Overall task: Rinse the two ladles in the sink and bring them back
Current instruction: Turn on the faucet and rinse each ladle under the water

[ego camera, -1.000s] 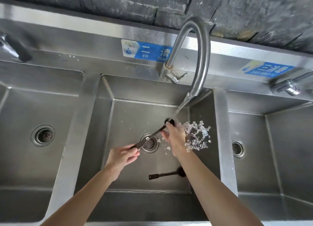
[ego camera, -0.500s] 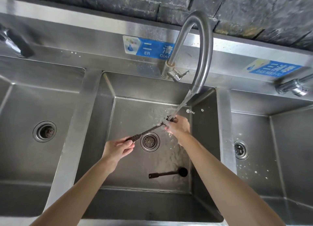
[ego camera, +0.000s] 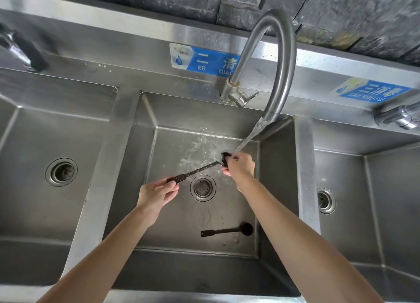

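A small black ladle (ego camera: 200, 169) is held across the middle basin (ego camera: 145, 143) of a steel sink. My left hand (ego camera: 156, 192) grips the end of its handle. My right hand (ego camera: 239, 166) holds the ladle's bowl with curled fingers, right under the water stream from the curved faucet (ego camera: 281, 59). Water splashes around the bowl. A second black ladle (ego camera: 227, 230) lies flat on the basin floor near the front right corner, its bowl to the right.
The basin's drain (ego camera: 203, 187) sits between my hands. A left basin with a drain (ego camera: 61, 172) and a right basin with a drain (ego camera: 326, 200) flank it. Other taps stand at the far left (ego camera: 20, 50) and far right (ego camera: 400, 116). A dark stone wall rises behind.
The big splash at my right hand has died down. Both hands and the ladle have shifted slightly up toward the spout, with the stream now striking the bowl.
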{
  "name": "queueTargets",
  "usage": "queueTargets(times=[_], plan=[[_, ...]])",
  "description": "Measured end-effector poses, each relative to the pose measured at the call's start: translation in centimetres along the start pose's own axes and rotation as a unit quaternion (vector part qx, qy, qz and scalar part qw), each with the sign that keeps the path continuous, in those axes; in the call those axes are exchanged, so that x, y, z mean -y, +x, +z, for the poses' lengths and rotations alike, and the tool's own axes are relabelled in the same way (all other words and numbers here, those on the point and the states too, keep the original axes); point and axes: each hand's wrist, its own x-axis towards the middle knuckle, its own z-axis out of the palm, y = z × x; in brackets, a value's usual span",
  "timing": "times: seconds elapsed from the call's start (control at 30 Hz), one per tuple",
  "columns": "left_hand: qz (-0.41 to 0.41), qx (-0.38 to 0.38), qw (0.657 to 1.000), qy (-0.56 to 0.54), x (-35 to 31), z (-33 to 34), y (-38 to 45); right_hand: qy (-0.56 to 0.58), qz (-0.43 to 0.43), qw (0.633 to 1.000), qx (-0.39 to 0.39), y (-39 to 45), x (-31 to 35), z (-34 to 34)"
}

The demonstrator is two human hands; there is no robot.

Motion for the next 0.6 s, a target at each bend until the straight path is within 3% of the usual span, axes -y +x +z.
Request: queueTargets(times=[0.13,0.6], plan=[[0.005,-0.026,1.000,-0.005,-0.4,0.3,0.2,-0.016,0.014,1.000,0.014,-0.4,-0.2,0.3],[-0.039,-0.020,0.991,-0.130,-2.0,4.8,0.2,0.152,-0.019,0.986,-0.063,-2.2,1.1,-3.7]])
